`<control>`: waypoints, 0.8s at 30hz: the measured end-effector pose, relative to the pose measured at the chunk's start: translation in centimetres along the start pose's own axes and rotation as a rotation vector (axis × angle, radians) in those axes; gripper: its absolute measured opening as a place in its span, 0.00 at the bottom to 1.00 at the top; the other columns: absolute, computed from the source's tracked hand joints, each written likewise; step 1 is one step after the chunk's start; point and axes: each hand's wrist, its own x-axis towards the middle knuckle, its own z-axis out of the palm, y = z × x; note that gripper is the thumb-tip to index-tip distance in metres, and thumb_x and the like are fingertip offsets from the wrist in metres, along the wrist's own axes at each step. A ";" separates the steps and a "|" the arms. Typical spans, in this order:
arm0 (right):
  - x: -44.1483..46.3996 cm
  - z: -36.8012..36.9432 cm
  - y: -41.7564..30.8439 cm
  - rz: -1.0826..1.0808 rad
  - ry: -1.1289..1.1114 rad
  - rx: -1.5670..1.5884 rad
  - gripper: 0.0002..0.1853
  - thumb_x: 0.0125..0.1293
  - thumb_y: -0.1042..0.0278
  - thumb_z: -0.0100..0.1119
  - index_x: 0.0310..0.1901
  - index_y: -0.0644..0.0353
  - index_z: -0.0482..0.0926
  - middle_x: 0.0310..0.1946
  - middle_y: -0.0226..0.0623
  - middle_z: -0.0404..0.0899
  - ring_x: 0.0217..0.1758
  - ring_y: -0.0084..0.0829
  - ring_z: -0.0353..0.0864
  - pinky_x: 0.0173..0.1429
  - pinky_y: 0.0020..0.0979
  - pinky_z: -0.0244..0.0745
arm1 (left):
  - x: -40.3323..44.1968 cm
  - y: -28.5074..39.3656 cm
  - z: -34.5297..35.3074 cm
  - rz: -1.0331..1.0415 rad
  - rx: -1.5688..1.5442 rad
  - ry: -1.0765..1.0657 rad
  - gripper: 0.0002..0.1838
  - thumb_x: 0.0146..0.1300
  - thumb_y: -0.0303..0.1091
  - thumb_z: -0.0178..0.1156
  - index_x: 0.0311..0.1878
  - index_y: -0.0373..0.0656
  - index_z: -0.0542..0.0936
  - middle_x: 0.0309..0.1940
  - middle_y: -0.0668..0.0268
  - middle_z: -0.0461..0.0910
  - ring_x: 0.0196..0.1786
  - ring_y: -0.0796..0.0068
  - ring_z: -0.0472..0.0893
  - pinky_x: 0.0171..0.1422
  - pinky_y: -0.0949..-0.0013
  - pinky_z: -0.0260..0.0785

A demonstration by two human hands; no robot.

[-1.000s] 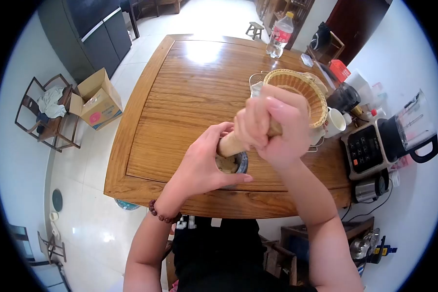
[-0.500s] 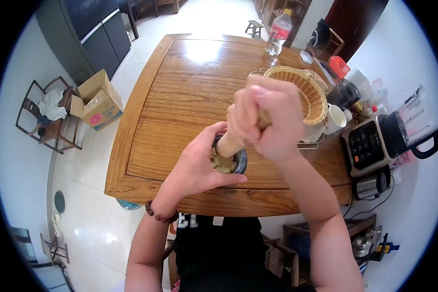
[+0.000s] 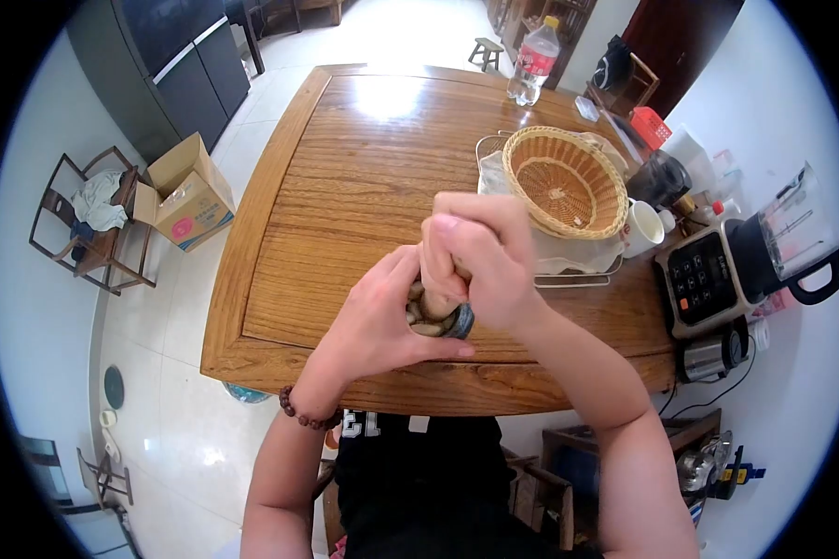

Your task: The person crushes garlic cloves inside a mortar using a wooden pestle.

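A small dark stone mortar (image 3: 460,322) stands near the front edge of the wooden table (image 3: 373,186). Pale chunks (image 3: 427,328) show inside it. Around its left side and front curve the fingers and thumb of my left hand (image 3: 373,312), with a beaded bracelet at the wrist. My right hand (image 3: 480,256) is wrapped in a fist round a light wooden pestle (image 3: 438,302), whose lower end is down in the mortar. Most of the pestle is hidden by my right hand.
Right of centre, a wicker basket (image 3: 565,182) sits on a cloth and wire rack. Farther right are a white mug (image 3: 643,229) and a blender (image 3: 718,270). A plastic bottle (image 3: 535,61) stands at the table's far edge. A cardboard box (image 3: 188,200) is on the floor at left.
My right hand has come down and to the left with the pestle, closer to the mortar, uncovering the basket. My left hand keeps its hold on the mortar.
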 end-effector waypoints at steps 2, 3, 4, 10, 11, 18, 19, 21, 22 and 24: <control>-0.1 -0.5 0.0 0.064 0.035 0.018 0.23 0.79 0.72 0.47 0.20 0.62 0.68 0.13 0.29 0.68 0.15 0.17 0.62 0.21 0.26 0.59 | 0.0 -0.2 0.0 0.014 0.022 0.018 0.50 0.45 0.53 0.90 0.67 0.38 0.77 0.60 0.49 0.83 0.64 0.46 0.83 0.69 0.52 0.77; 0.1 -0.9 -0.4 0.072 0.045 0.042 0.23 0.79 0.71 0.46 0.20 0.63 0.67 0.13 0.29 0.67 0.15 0.17 0.61 0.21 0.26 0.58 | -0.1 -0.3 0.1 0.024 0.039 0.029 0.49 0.46 0.54 0.89 0.67 0.38 0.77 0.60 0.49 0.83 0.63 0.46 0.83 0.69 0.52 0.77; 0.1 -0.7 -1.4 0.075 0.047 0.043 0.23 0.79 0.71 0.46 0.20 0.63 0.67 0.13 0.29 0.67 0.15 0.17 0.61 0.21 0.26 0.58 | 0.0 -0.2 0.1 0.022 0.038 0.027 0.49 0.46 0.54 0.89 0.67 0.38 0.77 0.60 0.49 0.83 0.63 0.46 0.83 0.69 0.52 0.77; -0.9 0.1 -0.9 0.056 0.023 -0.098 0.23 0.79 0.71 0.46 0.20 0.61 0.67 0.12 0.29 0.66 0.14 0.18 0.62 0.21 0.26 0.57 | 0.2 -0.2 0.2 0.035 0.079 0.023 0.50 0.45 0.56 0.89 0.66 0.39 0.77 0.59 0.50 0.83 0.62 0.46 0.84 0.68 0.52 0.78; -0.9 -0.1 -0.5 0.087 0.001 -0.134 0.22 0.79 0.70 0.45 0.20 0.60 0.67 0.12 0.31 0.66 0.14 0.20 0.63 0.21 0.26 0.58 | 0.2 -0.3 0.2 0.054 0.067 0.031 0.50 0.45 0.56 0.89 0.66 0.39 0.78 0.59 0.50 0.83 0.62 0.46 0.84 0.68 0.52 0.78; -0.1 0.0 -4.6 -0.027 -0.021 0.123 0.22 0.79 0.69 0.44 0.22 0.61 0.67 0.13 0.33 0.69 0.13 0.21 0.63 0.19 0.27 0.58 | 0.3 -0.3 0.2 0.057 0.070 0.046 0.50 0.43 0.55 0.90 0.65 0.40 0.79 0.59 0.51 0.84 0.62 0.47 0.84 0.68 0.52 0.79; -0.5 0.4 -3.9 0.015 -0.023 0.113 0.22 0.79 0.70 0.45 0.22 0.61 0.68 0.13 0.32 0.69 0.13 0.19 0.63 0.20 0.26 0.58 | 0.3 -0.3 0.2 0.061 0.069 0.048 0.50 0.43 0.55 0.90 0.65 0.40 0.79 0.59 0.51 0.84 0.62 0.47 0.84 0.68 0.52 0.79; -0.5 0.5 -3.5 0.034 0.002 0.102 0.22 0.79 0.70 0.46 0.22 0.61 0.67 0.13 0.31 0.69 0.13 0.19 0.62 0.20 0.26 0.58 | 0.1 -0.4 0.2 0.067 0.055 0.045 0.51 0.42 0.55 0.90 0.66 0.39 0.78 0.59 0.50 0.84 0.62 0.46 0.84 0.68 0.52 0.78; -0.5 0.6 -3.2 0.055 0.027 0.093 0.22 0.79 0.71 0.46 0.22 0.61 0.67 0.13 0.31 0.69 0.14 0.18 0.62 0.20 0.26 0.58 | 0.0 -0.4 0.2 0.062 0.053 0.047 0.51 0.42 0.55 0.90 0.66 0.39 0.78 0.59 0.50 0.84 0.62 0.46 0.84 0.68 0.52 0.78; -0.5 -0.2 -1.7 0.010 -0.011 0.014 0.22 0.80 0.71 0.46 0.22 0.61 0.67 0.14 0.31 0.70 0.14 0.18 0.62 0.21 0.26 0.59 | 0.1 -0.3 0.2 0.060 0.050 0.049 0.52 0.41 0.55 0.90 0.67 0.38 0.78 0.60 0.50 0.84 0.63 0.46 0.84 0.68 0.52 0.78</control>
